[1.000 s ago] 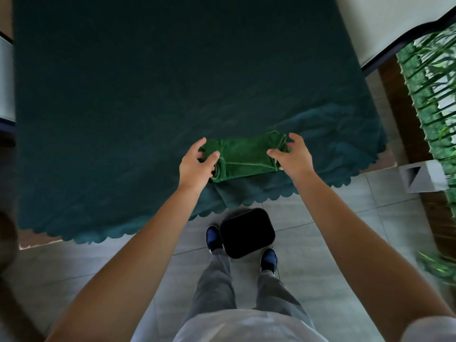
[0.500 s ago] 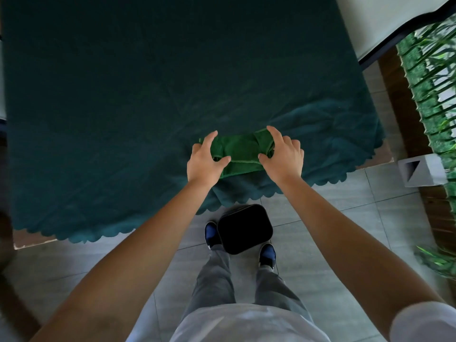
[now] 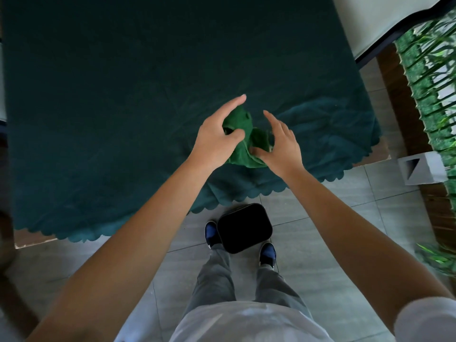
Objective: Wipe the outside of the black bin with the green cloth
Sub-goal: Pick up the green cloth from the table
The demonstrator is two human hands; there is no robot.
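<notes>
The green cloth [image 3: 240, 124] is bunched up over the near edge of the table, held between my two hands. My left hand [image 3: 218, 138] grips its left side, thumb pressed into the fabric and index finger stretched out above it. My right hand [image 3: 281, 144] pinches the right side with its thumb under the folds. The black bin [image 3: 244, 228] stands on the tiled floor just below the table edge, between my two blue shoes, and neither hand touches it.
A dark teal tablecloth [image 3: 123, 107] with a scalloped hem covers the table and hangs over its near edge. A grey hollow block [image 3: 422, 169] sits on the floor at the right, beside green plants [image 3: 429, 77].
The cloth lay folded flat on the table with a hand at each end. Both hands have pushed together, gathered it into a bunch and lifted it slightly.
</notes>
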